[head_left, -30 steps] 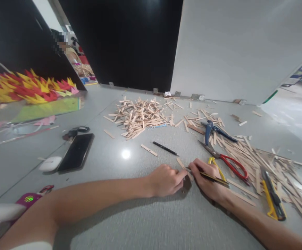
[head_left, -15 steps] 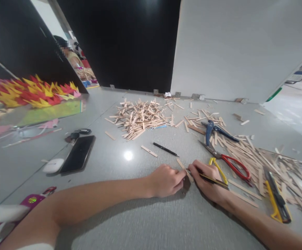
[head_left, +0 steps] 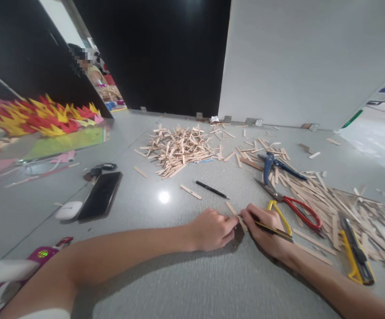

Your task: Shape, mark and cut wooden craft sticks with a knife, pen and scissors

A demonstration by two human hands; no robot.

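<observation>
My left hand [head_left: 212, 229] rests on the grey table [head_left: 186, 283] with its fingers curled, pinching down a flat wooden stick [head_left: 235, 215] that lies at an angle. My right hand [head_left: 265, 230] is closed round a dark yellow-banded pencil [head_left: 272, 229], its tip touching the stick just beside my left fingertips. Both hands meet at the table's middle front. A small dark piece under the stick is partly hidden by my fingers.
Red-handled scissors [head_left: 295, 208], blue pliers [head_left: 272, 164], a yellow utility knife [head_left: 356, 257] and a spread of sticks [head_left: 328, 199] lie to the right. A stick pile [head_left: 175, 148] and black pen [head_left: 211, 189] sit beyond. A phone [head_left: 100, 195] and white case [head_left: 68, 210] lie left.
Both hands stay on the stick with the pencil tip against it. Only the camera view has shifted slightly.
</observation>
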